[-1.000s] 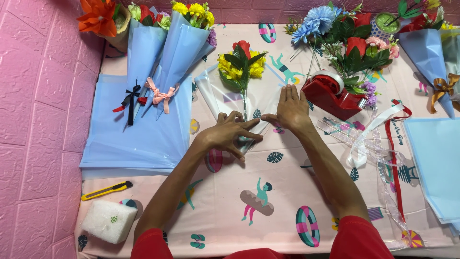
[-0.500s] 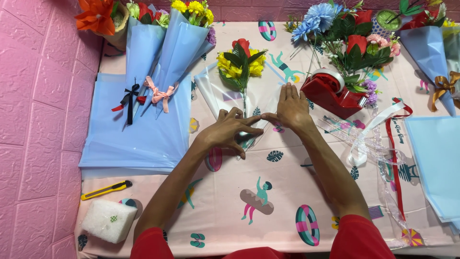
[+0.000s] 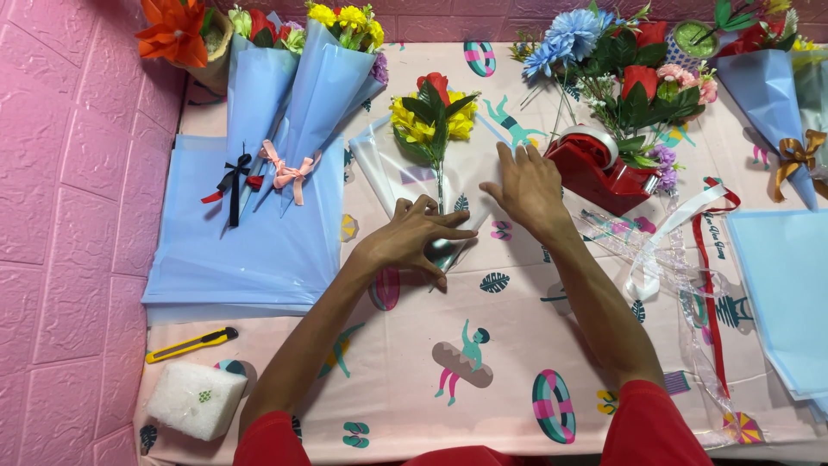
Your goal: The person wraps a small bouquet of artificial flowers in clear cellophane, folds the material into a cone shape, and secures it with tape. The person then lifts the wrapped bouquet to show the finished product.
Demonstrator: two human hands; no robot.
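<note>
A small bunch of a red and yellow artificial flowers (image 3: 434,116) lies on a clear plastic sheet (image 3: 379,168) in the middle of the patterned tablecloth (image 3: 483,388). My left hand (image 3: 414,237) presses down on the lower part of the sheet, over the stems, with its fingers spread. To the right of the stems, my right hand (image 3: 526,185) lies flat with fingers apart on the sheet's right edge. Neither hand is closed around anything.
A red tape dispenser (image 3: 599,168) stands just right of my right hand. Two blue-wrapped bouquets (image 3: 293,103) lie on a stack of blue sheets (image 3: 250,233) at left. A yellow box cutter (image 3: 191,344) and white foam block (image 3: 194,399) sit near left. Ribbons (image 3: 690,233), loose flowers and more blue paper (image 3: 789,293) lie right.
Both hands have stayed almost still on the clear sheet; my right hand has shifted only slightly.
</note>
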